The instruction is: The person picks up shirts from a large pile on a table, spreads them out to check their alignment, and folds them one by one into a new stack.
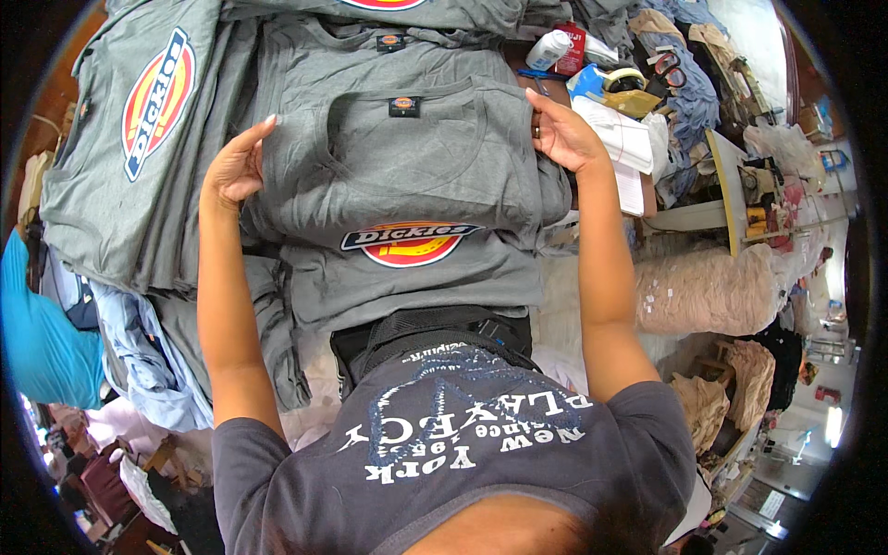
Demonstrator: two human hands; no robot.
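A grey T-shirt [435,153] with a round neckline and a small black neck label lies spread in front of me. My left hand [239,168] is at its left shoulder, thumb along the top and the other fingers hidden beneath the cloth. At the opposite shoulder, my right hand [566,134] grips the edge; a ring shows on one finger. Below the folded upper part, a red, yellow and black printed logo [409,242] shows on grey cloth. Another grey shirt [351,57] with a similar label lies just beyond.
Folded grey shirts [120,176] are stacked at the left. To the right sit a white bottle [548,50], a tape roll [624,80], scissors [670,69] and white papers [618,139]. A large beige fabric bundle [712,289] stands farther right. Light blue garments [139,342] hang at lower left.
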